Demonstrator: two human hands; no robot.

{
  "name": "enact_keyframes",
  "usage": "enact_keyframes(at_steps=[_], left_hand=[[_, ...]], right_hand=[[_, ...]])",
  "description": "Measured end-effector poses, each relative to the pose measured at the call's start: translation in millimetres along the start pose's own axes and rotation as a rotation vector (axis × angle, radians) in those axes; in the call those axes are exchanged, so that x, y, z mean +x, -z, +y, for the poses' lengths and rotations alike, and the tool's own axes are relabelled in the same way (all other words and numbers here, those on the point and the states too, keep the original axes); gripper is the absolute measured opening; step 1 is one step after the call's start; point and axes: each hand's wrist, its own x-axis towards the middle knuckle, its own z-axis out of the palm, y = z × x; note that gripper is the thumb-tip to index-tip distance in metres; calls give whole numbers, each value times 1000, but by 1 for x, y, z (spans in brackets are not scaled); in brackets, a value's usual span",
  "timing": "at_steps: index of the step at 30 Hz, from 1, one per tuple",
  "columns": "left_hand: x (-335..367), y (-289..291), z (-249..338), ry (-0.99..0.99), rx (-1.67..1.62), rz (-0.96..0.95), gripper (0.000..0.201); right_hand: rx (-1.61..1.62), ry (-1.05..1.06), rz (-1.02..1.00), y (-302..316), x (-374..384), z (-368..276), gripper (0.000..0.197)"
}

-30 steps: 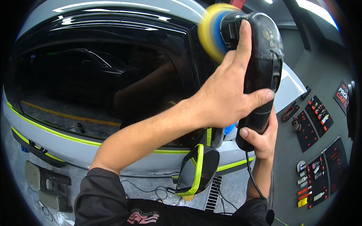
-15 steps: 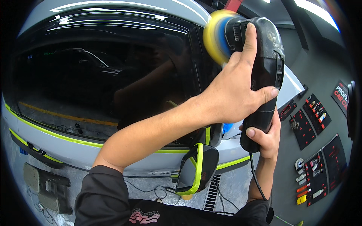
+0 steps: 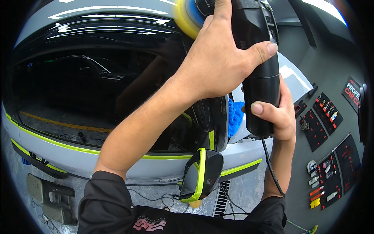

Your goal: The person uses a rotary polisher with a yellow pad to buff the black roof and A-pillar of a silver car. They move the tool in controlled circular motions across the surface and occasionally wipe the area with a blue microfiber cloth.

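Note:
Both my hands grip a black corded car polisher held out at the top of the view. My left hand wraps over its front part, with the index finger stretched along the head and the thumb across the body. My right hand closes round the rear end, where the power cord hangs down along my forearm. The polisher's yellow and blue foam pad looks blurred and lies by the pillar and roof edge of a light grey car. The polisher's front end is cut off by the upper edge.
Yellow-green masking tape runs below the dark side window and round the wing mirror. A blue cloth lies near the windscreen base. Cables and a step stool are on the floor. Tool boards hang on the right wall.
The polisher and both hands have moved up, the pad also to the left along the car's roof edge. More of the blue cloth shows now. Both hands keep their grip.

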Motion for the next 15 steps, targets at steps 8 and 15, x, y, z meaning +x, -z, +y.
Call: enact_keyframes(at_steps=[8,15], left_hand=[[6,-62,-61,61,637,147,123],[-26,-97,-63,295,534,-118,126]], right_hand=[[151,-129,125,13,-48,30,80],[339,-294,143,31,-107,55,75]])
